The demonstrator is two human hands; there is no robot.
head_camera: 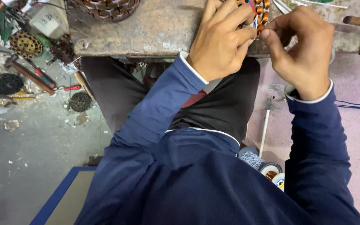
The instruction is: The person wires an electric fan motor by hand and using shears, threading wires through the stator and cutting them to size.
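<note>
Both hands up at the far edge, fingers pinched.
Left hand (221,43) curled, knuckles up, fingertips tucked toward the right. Right hand (305,52) just beside it, thumb and forefinger pinched, tips nearly touching the left's. Both forearms in blue sleeves, angled inward.

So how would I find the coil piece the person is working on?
Look to the far edge of the worn workbench. Both hands meet there, the left hand and right hand. Between their fingers sits the wound ring, its copper-orange coils unlike the dark bare discs on the floor.
</note>
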